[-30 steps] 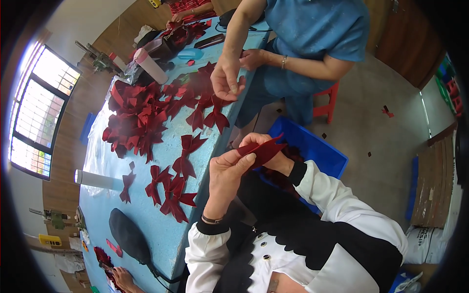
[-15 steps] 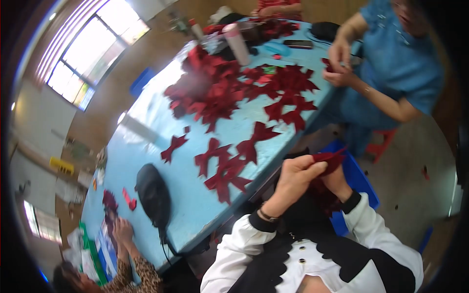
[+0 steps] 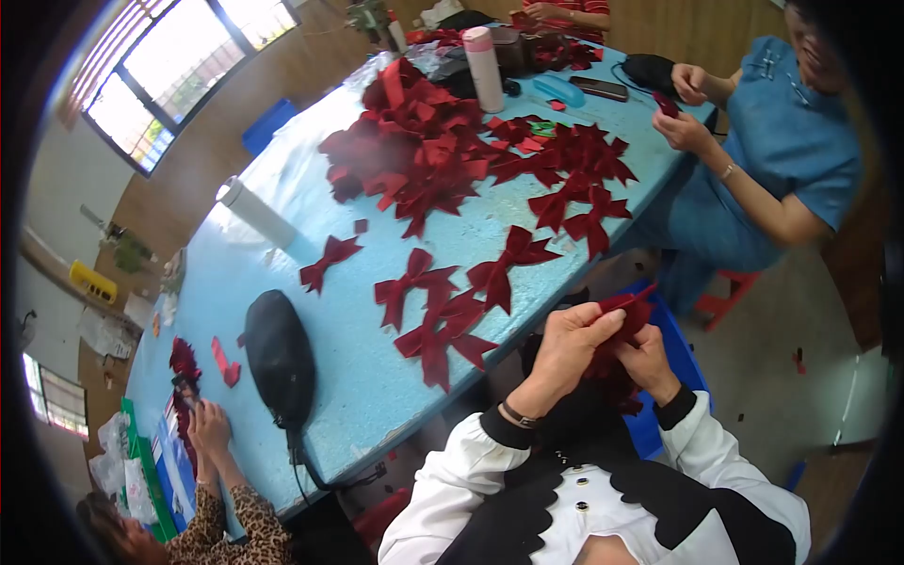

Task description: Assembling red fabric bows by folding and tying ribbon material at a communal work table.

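In front of my body, my left hand (image 3: 570, 350) pinches a folded dark red fabric piece (image 3: 633, 313) between thumb and fingers. My right hand (image 3: 650, 360) grips the same piece from the other side, its fingers partly hidden behind the cloth. More dark red fabric shows below the hands, above my lap. On the table just left of them lie several finished-looking dark red fabric bows, the nearest bow (image 3: 439, 341) close to the edge. A large pile of dark red fabric (image 3: 405, 141) covers the table farther back.
The blue table (image 3: 377, 405) carries a black padded object (image 3: 280, 363) with a cord, a white cylinder (image 3: 256, 213), a pink-capped bottle (image 3: 483, 71) and a phone (image 3: 599, 88). A blue bin (image 3: 686, 363) stands behind my right hand. Co-workers sit left, right and at the far side.
My hands stay together on the fabric piece, and the right hand's fingers show more now. The view has shifted slightly. The co-worker at right has moved their hands apart.
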Motion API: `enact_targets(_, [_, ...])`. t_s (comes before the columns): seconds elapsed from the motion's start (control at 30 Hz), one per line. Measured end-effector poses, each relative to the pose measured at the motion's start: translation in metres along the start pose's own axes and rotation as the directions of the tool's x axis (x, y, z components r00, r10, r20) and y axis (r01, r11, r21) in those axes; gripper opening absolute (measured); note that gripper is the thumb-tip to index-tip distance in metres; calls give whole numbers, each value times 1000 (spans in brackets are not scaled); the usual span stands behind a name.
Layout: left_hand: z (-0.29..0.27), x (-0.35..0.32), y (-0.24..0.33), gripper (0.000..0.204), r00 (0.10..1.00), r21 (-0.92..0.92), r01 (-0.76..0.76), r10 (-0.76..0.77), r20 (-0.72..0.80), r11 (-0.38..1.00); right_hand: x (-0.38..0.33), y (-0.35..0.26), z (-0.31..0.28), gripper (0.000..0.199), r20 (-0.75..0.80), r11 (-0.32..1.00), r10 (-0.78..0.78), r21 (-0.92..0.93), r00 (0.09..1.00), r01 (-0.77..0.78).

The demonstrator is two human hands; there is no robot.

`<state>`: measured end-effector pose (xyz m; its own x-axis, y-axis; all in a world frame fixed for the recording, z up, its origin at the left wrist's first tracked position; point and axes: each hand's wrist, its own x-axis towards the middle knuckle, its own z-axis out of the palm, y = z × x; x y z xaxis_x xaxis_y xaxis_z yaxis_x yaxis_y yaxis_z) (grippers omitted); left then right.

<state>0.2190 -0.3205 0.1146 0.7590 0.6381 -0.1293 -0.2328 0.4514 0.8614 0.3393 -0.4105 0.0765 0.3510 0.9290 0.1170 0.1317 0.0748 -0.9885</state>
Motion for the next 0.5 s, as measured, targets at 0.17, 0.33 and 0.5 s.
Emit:
enact_targets(0.17, [-5,6,-3,23,991,-37,-36,31,-129,999,10,8,4,18,37,987,-59,-150,998,64])
enact_targets(0.33, [-2,12,-3,16,981,-124,-104,82,-174,987,17,-7,3,17,78,997,21,74,997,-27])
enact_targets(0.5, [3,10,-5,12,981,-136,-155,136,-141,978,13,-8,1,18,64,914,197,348,978,-207])
